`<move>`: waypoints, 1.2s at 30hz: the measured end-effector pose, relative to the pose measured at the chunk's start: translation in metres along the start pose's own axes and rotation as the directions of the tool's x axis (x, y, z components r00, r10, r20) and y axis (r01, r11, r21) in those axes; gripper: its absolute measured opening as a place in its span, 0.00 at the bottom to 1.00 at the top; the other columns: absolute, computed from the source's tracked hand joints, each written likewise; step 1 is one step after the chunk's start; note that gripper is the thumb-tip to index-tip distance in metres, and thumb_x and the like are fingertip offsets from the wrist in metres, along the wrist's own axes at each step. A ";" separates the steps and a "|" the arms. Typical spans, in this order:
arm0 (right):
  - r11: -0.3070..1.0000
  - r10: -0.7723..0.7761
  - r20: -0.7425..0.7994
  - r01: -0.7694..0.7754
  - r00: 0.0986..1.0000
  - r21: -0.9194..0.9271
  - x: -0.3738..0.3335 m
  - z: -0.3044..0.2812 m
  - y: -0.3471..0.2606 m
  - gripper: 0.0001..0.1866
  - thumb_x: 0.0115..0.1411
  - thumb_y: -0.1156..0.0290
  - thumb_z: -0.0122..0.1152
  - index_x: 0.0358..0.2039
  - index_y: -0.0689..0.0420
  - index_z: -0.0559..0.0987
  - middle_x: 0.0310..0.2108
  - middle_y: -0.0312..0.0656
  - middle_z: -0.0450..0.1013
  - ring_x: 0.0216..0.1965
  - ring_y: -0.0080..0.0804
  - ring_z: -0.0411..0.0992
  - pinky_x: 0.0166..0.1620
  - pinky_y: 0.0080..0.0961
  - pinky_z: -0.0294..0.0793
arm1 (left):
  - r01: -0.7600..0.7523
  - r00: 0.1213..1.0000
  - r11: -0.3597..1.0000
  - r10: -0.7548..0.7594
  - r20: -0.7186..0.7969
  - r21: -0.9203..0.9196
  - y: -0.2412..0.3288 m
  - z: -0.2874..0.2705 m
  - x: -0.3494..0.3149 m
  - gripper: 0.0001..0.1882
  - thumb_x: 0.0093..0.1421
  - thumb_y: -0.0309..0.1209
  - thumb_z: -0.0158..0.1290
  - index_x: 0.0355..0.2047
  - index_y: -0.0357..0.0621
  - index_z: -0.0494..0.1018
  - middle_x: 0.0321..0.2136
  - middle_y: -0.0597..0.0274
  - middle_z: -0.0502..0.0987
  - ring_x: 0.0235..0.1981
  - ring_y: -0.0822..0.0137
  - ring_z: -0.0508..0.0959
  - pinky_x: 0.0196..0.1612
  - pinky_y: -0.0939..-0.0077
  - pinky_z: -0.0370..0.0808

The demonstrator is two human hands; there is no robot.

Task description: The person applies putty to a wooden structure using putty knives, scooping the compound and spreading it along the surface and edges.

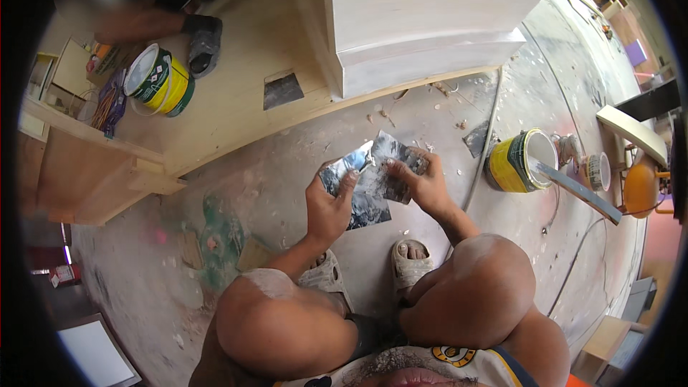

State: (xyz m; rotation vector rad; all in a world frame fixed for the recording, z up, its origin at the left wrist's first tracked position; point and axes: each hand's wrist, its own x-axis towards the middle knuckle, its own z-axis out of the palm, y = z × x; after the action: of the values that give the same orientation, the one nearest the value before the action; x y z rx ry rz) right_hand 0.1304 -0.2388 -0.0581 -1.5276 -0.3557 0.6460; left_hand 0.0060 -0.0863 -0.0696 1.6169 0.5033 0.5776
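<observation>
In front of my knees, my left hand point(331, 204) is closed with its thumb over a thin, flat, dark plate point(347, 166) that has a bluish shine. My right hand point(423, 178) pinches a second thin grey plate point(389, 152), smeared with white. The two plates meet or overlap at their inner edges, where a white paste-like smear point(371, 162) shows. Below them appears another dark, white-streaked square point(370, 213); I cannot tell whether it is held or lies on the floor. My fingers behind the plates are hidden.
A yellow-green bucket point(517, 161) with a metal bar point(579, 192) across its rim stands right. Another bucket point(159, 80) sits on the wooden platform point(244, 36), near another person's shoe point(205, 46). A whitish cabinet point(423, 14) rises ahead. A cable point(490, 125) crosses the floor.
</observation>
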 end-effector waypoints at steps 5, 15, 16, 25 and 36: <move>0.991 0.054 -0.136 -0.036 0.989 0.132 0.011 -0.028 -0.005 0.10 0.62 0.71 0.64 0.39 0.64 0.78 0.28 0.38 0.78 0.26 0.22 0.76 0.28 0.21 0.74 | 0.024 0.987 0.992 -0.043 0.157 0.123 0.007 0.006 -0.004 0.11 0.65 0.29 0.57 0.41 0.32 0.75 0.29 0.61 0.79 0.30 0.75 0.75 0.38 0.76 0.74; 0.989 0.118 0.212 -0.095 0.970 -0.117 -0.016 -0.023 0.009 0.15 0.65 0.67 0.62 0.48 0.63 0.77 0.32 0.37 0.78 0.30 0.20 0.74 0.32 0.22 0.75 | 0.238 0.955 0.939 -0.272 -0.114 -0.249 -0.014 0.011 0.009 0.10 0.66 0.29 0.56 0.44 0.35 0.75 0.39 0.67 0.78 0.40 0.77 0.74 0.47 0.78 0.71; 0.987 0.158 0.281 -0.146 0.946 -0.062 -0.019 -0.020 0.014 0.18 0.65 0.64 0.62 0.48 0.64 0.77 0.31 0.36 0.77 0.31 0.20 0.72 0.34 0.22 0.74 | 0.222 0.950 0.939 -0.269 -0.158 -0.263 -0.017 0.010 0.013 0.12 0.66 0.29 0.55 0.46 0.35 0.74 0.42 0.65 0.77 0.42 0.76 0.74 0.48 0.77 0.70; 0.649 0.003 0.369 0.278 0.930 -0.708 -0.024 -0.010 -0.003 0.20 0.57 0.71 0.59 0.51 0.53 0.70 0.24 0.49 0.77 0.28 0.51 0.78 0.31 0.42 0.77 | 0.216 0.909 0.974 -0.228 -0.350 -0.073 -0.068 -0.008 0.019 0.14 0.72 0.32 0.45 0.47 0.33 0.71 0.42 0.59 0.77 0.40 0.71 0.75 0.46 0.72 0.72; 0.619 -0.059 0.201 0.193 0.978 -0.761 0.016 -0.051 -0.004 0.10 0.61 0.68 0.57 0.41 0.57 0.76 0.26 0.55 0.76 0.28 0.55 0.75 0.34 0.45 0.75 | 0.457 0.873 0.839 -0.487 0.032 0.297 -0.047 0.010 -0.003 0.16 0.68 0.40 0.51 0.34 0.37 0.76 0.27 0.53 0.80 0.31 0.60 0.81 0.33 0.65 0.73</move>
State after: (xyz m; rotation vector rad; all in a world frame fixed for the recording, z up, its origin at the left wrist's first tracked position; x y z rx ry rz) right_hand 0.1733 -0.2700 -0.0593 -2.2643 -0.9597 0.5141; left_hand 0.0100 -0.0906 -0.1172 1.6934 0.9052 0.0432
